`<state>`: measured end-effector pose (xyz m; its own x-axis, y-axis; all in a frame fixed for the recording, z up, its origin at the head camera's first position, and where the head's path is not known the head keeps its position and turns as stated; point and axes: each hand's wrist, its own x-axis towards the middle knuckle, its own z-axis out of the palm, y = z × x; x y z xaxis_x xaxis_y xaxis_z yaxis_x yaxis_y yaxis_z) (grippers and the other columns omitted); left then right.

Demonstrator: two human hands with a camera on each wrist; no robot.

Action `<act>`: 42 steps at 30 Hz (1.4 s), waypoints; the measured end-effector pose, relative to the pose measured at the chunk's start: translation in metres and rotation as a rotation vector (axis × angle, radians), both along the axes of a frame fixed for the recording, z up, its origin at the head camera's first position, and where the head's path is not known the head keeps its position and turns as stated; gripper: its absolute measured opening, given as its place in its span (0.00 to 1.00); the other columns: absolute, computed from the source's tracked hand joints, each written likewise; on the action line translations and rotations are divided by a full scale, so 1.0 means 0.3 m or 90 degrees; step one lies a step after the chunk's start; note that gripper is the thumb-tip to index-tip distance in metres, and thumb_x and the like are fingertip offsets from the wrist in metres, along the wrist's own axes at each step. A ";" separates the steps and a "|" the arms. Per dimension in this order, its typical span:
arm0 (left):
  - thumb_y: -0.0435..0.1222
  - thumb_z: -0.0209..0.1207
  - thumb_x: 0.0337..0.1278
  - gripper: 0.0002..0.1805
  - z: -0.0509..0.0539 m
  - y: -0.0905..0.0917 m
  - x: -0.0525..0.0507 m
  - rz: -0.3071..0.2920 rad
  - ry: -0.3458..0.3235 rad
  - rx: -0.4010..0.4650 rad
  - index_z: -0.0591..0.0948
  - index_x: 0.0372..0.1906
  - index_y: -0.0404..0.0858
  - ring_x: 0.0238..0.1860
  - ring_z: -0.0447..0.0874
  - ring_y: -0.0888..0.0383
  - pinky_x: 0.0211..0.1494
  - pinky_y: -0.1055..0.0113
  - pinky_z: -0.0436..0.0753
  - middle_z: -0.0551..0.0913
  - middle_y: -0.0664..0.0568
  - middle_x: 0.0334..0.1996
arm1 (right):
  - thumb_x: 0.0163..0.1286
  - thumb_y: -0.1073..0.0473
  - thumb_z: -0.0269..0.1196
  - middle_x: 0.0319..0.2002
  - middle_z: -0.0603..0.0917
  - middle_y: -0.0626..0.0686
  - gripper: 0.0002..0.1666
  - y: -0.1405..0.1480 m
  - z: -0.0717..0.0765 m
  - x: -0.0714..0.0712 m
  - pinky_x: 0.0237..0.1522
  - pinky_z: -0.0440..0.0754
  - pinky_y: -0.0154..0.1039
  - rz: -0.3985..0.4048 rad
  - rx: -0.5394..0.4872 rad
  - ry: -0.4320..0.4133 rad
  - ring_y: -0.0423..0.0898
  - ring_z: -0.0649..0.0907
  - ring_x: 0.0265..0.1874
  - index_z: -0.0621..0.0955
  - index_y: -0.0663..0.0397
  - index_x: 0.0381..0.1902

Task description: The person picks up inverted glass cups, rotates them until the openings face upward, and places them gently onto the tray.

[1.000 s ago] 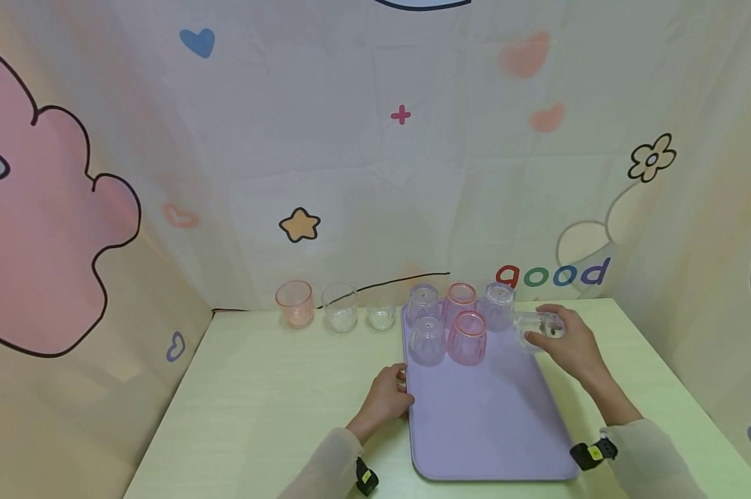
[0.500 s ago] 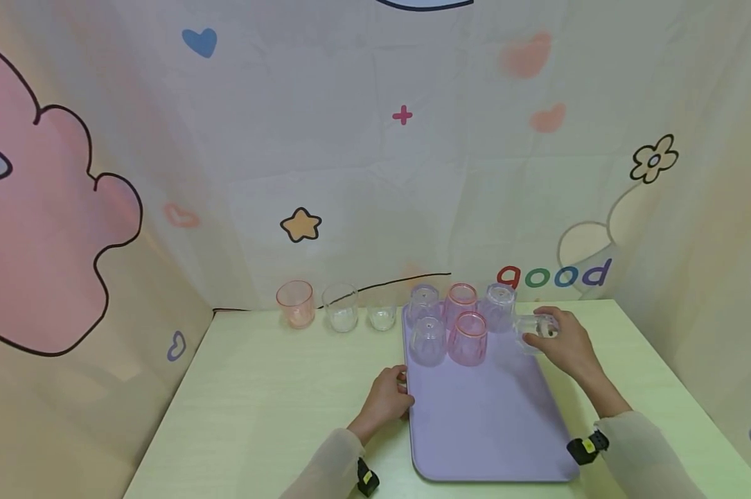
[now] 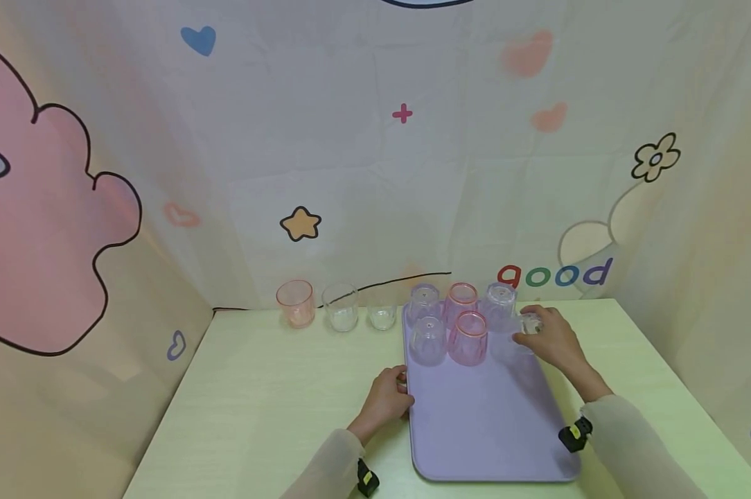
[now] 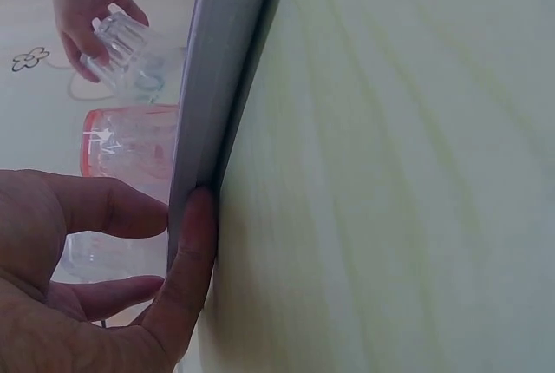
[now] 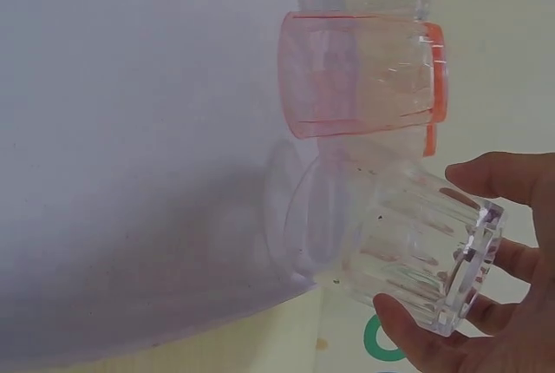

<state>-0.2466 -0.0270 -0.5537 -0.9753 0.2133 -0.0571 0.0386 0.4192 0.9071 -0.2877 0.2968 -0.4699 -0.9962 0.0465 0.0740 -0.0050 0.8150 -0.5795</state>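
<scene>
My right hand [image 3: 553, 338] grips a clear glass [image 5: 416, 247] round its thick base, thumb on one side and fingers on the other. The glass is tilted mouth-down, its rim at the purple tray [image 3: 488, 423], beside a pink glass [image 5: 360, 76]. On that tray, several upside-down glasses stand at the far end, among them a front pink glass [image 3: 468, 339] and a pale purple glass [image 3: 428, 342]. My left hand [image 3: 384, 400] holds the tray's left edge; in the left wrist view its fingers [image 4: 192, 234] lie against the rim.
Left of the tray, near the back edge of the light wooden table [image 3: 276, 409], three glasses stand upright: a pink glass [image 3: 296, 305], a tall clear glass [image 3: 341, 310] and a small clear glass [image 3: 382, 315]. A printed curtain [image 3: 350, 138] hangs close behind.
My right hand has moved left with the clear glass, tipping it from nearly sideways toward mouth-down, closer to the tray's glasses. The left hand and tray have stayed put.
</scene>
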 end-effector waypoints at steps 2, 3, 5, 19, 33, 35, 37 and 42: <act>0.20 0.58 0.38 0.37 0.000 -0.001 0.000 0.000 0.000 -0.001 0.70 0.64 0.24 0.37 0.82 0.58 0.25 0.69 0.83 0.75 0.44 0.44 | 0.61 0.52 0.67 0.62 0.68 0.74 0.35 -0.007 -0.005 -0.007 0.54 0.73 0.71 0.009 0.016 0.002 0.72 0.71 0.58 0.73 0.62 0.62; 0.20 0.58 0.39 0.37 0.000 -0.001 0.000 0.000 -0.002 0.000 0.71 0.64 0.24 0.37 0.82 0.58 0.25 0.69 0.83 0.75 0.44 0.44 | 0.61 0.52 0.67 0.62 0.68 0.74 0.34 -0.011 -0.007 -0.011 0.53 0.74 0.70 0.013 0.023 0.003 0.72 0.71 0.57 0.73 0.62 0.62; 0.20 0.58 0.39 0.36 0.001 -0.002 0.001 0.000 -0.005 0.000 0.71 0.64 0.25 0.38 0.81 0.59 0.25 0.69 0.83 0.75 0.44 0.44 | 0.60 0.53 0.67 0.61 0.69 0.74 0.34 -0.019 -0.010 -0.018 0.51 0.76 0.68 0.017 0.035 0.004 0.71 0.73 0.55 0.73 0.62 0.62; 0.20 0.57 0.38 0.36 0.006 -0.004 -0.002 0.006 -0.007 0.008 0.71 0.63 0.25 0.36 0.80 0.58 0.23 0.67 0.84 0.75 0.44 0.43 | 0.59 0.52 0.68 0.60 0.72 0.73 0.36 -0.048 -0.023 -0.053 0.47 0.80 0.66 0.028 0.095 0.016 0.70 0.77 0.53 0.73 0.61 0.63; 0.20 0.58 0.38 0.37 0.010 -0.003 0.002 0.001 -0.008 0.022 0.71 0.64 0.25 0.36 0.81 0.58 0.24 0.67 0.84 0.75 0.42 0.44 | 0.59 0.52 0.68 0.61 0.72 0.73 0.37 -0.074 -0.029 -0.065 0.48 0.80 0.67 0.047 0.129 0.009 0.71 0.76 0.55 0.73 0.59 0.65; 0.20 0.58 0.38 0.37 0.011 -0.002 0.002 0.001 -0.011 0.022 0.71 0.64 0.25 0.36 0.81 0.59 0.24 0.67 0.84 0.75 0.42 0.44 | 0.60 0.52 0.68 0.61 0.71 0.73 0.37 -0.077 -0.032 -0.069 0.48 0.80 0.67 0.048 0.130 0.007 0.71 0.76 0.56 0.73 0.59 0.65; 0.20 0.58 0.38 0.37 0.012 -0.002 0.002 0.001 -0.014 0.024 0.70 0.64 0.25 0.37 0.81 0.59 0.24 0.67 0.84 0.75 0.42 0.45 | 0.60 0.52 0.68 0.62 0.71 0.73 0.37 -0.078 -0.036 -0.073 0.48 0.80 0.67 0.048 0.131 0.004 0.71 0.75 0.56 0.73 0.59 0.65; 0.19 0.57 0.38 0.37 0.015 -0.002 0.006 0.004 -0.017 0.020 0.70 0.64 0.25 0.37 0.82 0.58 0.24 0.67 0.85 0.76 0.41 0.45 | 0.60 0.51 0.68 0.63 0.70 0.73 0.39 -0.079 -0.043 -0.076 0.51 0.79 0.67 0.047 0.126 -0.001 0.71 0.74 0.58 0.72 0.59 0.66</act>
<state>-0.2447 -0.0274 -0.5491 -0.9748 0.2101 -0.0757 0.0126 0.3902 0.9206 -0.3106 0.2731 -0.4829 -0.9965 -0.0425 0.0724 -0.0685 0.9104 -0.4080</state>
